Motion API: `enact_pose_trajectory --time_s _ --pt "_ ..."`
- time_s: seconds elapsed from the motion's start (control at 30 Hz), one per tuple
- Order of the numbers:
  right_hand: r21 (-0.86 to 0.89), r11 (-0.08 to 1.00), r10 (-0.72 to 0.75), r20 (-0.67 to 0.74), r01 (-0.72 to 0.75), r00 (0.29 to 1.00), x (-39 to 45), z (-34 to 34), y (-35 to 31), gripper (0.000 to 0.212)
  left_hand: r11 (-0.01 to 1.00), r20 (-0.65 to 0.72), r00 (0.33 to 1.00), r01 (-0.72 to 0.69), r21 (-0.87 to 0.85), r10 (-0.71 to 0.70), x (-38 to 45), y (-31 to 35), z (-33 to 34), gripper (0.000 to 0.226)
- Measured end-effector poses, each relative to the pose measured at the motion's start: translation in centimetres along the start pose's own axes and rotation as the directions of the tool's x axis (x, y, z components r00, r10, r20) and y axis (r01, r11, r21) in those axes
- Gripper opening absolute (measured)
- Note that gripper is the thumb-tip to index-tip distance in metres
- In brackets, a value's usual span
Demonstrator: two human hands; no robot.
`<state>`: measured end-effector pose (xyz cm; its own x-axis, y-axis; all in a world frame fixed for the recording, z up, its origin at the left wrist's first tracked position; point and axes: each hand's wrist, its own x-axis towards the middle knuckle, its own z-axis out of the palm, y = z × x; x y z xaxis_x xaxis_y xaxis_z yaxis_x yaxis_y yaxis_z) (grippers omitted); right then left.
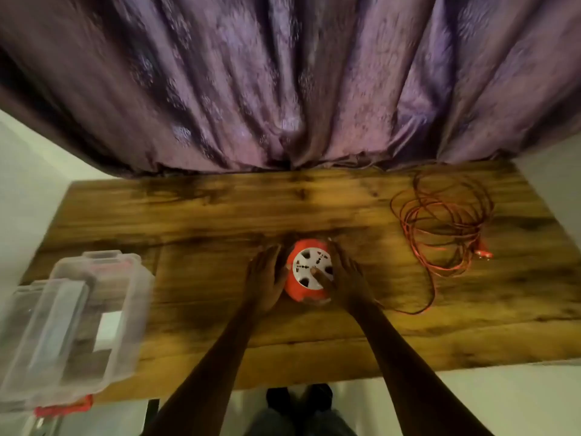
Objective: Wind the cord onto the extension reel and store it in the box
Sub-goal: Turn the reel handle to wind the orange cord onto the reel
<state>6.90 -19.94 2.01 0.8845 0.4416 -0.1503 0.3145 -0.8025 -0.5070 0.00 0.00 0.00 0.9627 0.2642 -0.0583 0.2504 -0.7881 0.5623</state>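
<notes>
We cup the reel [309,270]: left hand [265,280] flat against its side, right hand [345,278] wrapped round, thumb on top. Cord [446,229] lies loose right of the reel; those tangled loops could snag winding.

motion blur softens the clear box [132,325], cut off by the left edge; the right hand [345,280] hides the right side of the reel [306,262].

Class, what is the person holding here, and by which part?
The reel, between the left hand and right hand at its orange sides; right thumb on its white face.
</notes>
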Motion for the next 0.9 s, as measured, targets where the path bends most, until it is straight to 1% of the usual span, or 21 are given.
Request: enact_pose_trajectory --time_s 0.03,0.1,0.17,0.23,0.33,0.43,0.53,0.6,0.67,0.77,0.83,0.9 --pt "-0.007 1.0 -0.024 0.012 0.024 1.0 0.3 0.5 0.3 0.092 1.0 -0.018 1.0 -0.008 -0.018 0.008 0.2 -0.1 0.6 0.069" --pt "-0.074 0.996 -0.041 -0.002 0.04 0.999 0.9 1.4 1.0 0.099 0.999 -0.06 0.998 -0.003 -0.038 0.001 0.8 -0.1 1.4 0.062" --pt "-0.095 0.994 -0.057 0.011 0.058 0.998 1.4 1.9 1.4 0.098 0.996 -0.079 0.996 0.022 -0.086 -0.029 1.5 0.0 1.8 0.055" --pt "-0.097 0.989 -0.109 -0.001 0.109 0.994 2.4 2.3 2.0 0.096 0.989 -0.099 0.994 0.039 -0.14 -0.053 2.7 0.0 2.0 0.05" --pt "-0.146 0.97 -0.199 -0.02 0.194 0.98 5.4 2.2 2.9 0.098 0.981 -0.107 0.992 0.039 -0.192 -0.06 5.1 -0.7 2.2 0.048" --pt "-0.1 0.97 -0.23 -0.096 0.221 0.968 9.2 1.8 3.1 0.088 0.976 -0.179 0.984 -0.015 -0.216 -0.025 7.7 -1.8 2.2 0.051" --pt "-0.099 0.96 -0.277 -0.18 0.263 0.944 12.4 1.3 2.9 0.082 0.98 -0.286 0.954 -0.136 -0.147 0.089 10.4 -3.1 2.1 0.044" --pt "-0.074 0.959 -0.284 -0.247 0.274 0.926 13.5 1.9 2.9 0.079 0.973 -0.324 0.937 -0.184 -0.138 0.131 11.2 -3.6 2.4 0.043" --pt "-0.032 0.964 -0.26 -0.304 0.263 0.916 13.9 2.3 2.7 0.073 0.965 -0.299 0.946 -0.184 -0.186 0.122 11.6 -3.5 2.4 0.042" --pt "-0.019 0.949 -0.296 -0.405 0.316 0.865 14.0 3.0 3.1 0.058 0.948 -0.296 0.945 -0.212 -0.239 0.137 11.5 -3.4 2.9 0.038" --pt "-0.018 0.933 -0.334 -0.412 0.358 0.848 14.5 3.2 3.5 0.058 0.952 -0.297 0.944 -0.212 -0.22 0.142 12.1 -3.9 3.0 0.041" --pt "-0.022 0.925 -0.354 -0.414 0.38 0.838 15.1 3.3 3.9 0.053 0.947 -0.286 0.951 -0.193 -0.257 0.116 12.7 -4.4 3.2 0.045"
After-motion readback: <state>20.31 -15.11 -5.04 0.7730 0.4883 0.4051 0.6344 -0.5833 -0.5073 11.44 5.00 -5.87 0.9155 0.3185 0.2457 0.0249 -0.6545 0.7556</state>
